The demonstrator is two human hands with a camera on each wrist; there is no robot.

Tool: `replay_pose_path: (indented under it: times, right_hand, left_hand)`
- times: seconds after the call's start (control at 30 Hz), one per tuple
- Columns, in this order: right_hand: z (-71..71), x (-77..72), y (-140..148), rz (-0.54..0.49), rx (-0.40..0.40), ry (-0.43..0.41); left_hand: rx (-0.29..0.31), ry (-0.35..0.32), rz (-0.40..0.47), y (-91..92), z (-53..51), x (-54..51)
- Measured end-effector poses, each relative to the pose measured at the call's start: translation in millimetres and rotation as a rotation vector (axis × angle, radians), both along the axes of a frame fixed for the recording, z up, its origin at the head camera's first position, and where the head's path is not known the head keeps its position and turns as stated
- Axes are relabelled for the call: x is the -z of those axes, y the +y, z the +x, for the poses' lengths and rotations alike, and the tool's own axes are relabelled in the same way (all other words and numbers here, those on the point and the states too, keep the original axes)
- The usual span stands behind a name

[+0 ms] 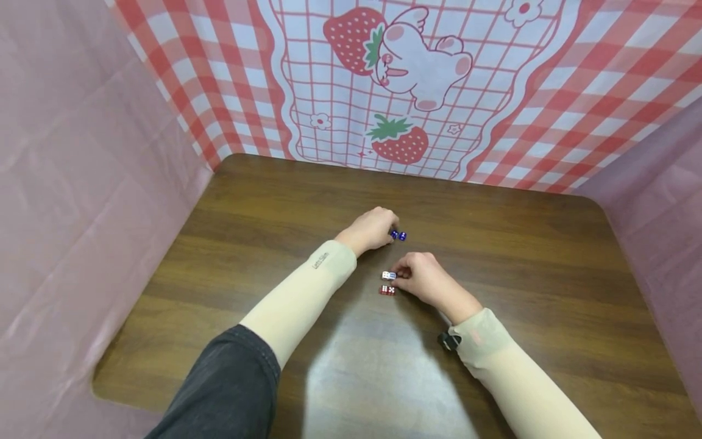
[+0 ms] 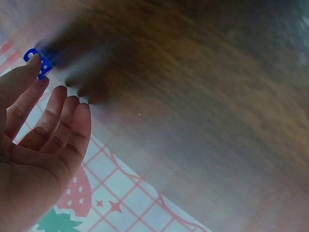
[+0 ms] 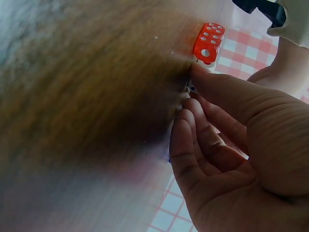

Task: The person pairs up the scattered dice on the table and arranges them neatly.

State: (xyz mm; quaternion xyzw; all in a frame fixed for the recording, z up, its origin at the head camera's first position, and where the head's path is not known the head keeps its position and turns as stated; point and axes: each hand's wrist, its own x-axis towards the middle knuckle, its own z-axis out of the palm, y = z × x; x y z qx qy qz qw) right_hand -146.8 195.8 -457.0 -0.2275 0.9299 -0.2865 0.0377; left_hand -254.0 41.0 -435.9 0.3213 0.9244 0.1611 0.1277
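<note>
Two blue dice (image 1: 403, 236) sit side by side on the wooden table, their white dots visible in the left wrist view. My left hand (image 1: 374, 228) pinches the nearer one between thumb and index finger, the other fingers stretched out loosely. Closer to me lies a pair of white dice (image 1: 386, 275); my right hand (image 1: 430, 280) holds the right-hand one by thumb and fingertips. In the right wrist view the fingers hide most of that white pair. Just below them, two red dice (image 1: 387, 291) lie together near my right thumb.
The brown wooden table (image 1: 263, 201) has rounded corners. Behind it hangs a red-and-white checked cloth (image 1: 340, 140) with strawberries, and pink cloth (image 1: 82, 183) covers both sides. A dark strap (image 1: 450, 341) is on the right wrist.
</note>
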Motion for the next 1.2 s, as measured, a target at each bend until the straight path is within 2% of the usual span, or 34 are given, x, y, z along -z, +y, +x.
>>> replay_pose_path:
  times: [0.43,0.77,0.97,1.2]
  right_hand:
    - [1.3,0.3,0.1,-0.005,-0.001,0.010]
    - [0.7,-0.2,0.1,-0.004,-0.003,0.005]
    - [-0.3,1.5,1.0,0.004,0.002,0.000]
    - [-0.1,1.5,0.2,-0.005,-0.007,0.012]
  left_hand:
    - [0.005,0.008,-0.033,3.1,-2.1,2.4]
    - [0.016,0.029,-0.028,-2.1,-0.3,5.6]
    - [0.031,0.036,-0.034,-5.8,4.2,5.9]
    - [0.043,0.028,-0.066,-9.1,15.1,1.8]
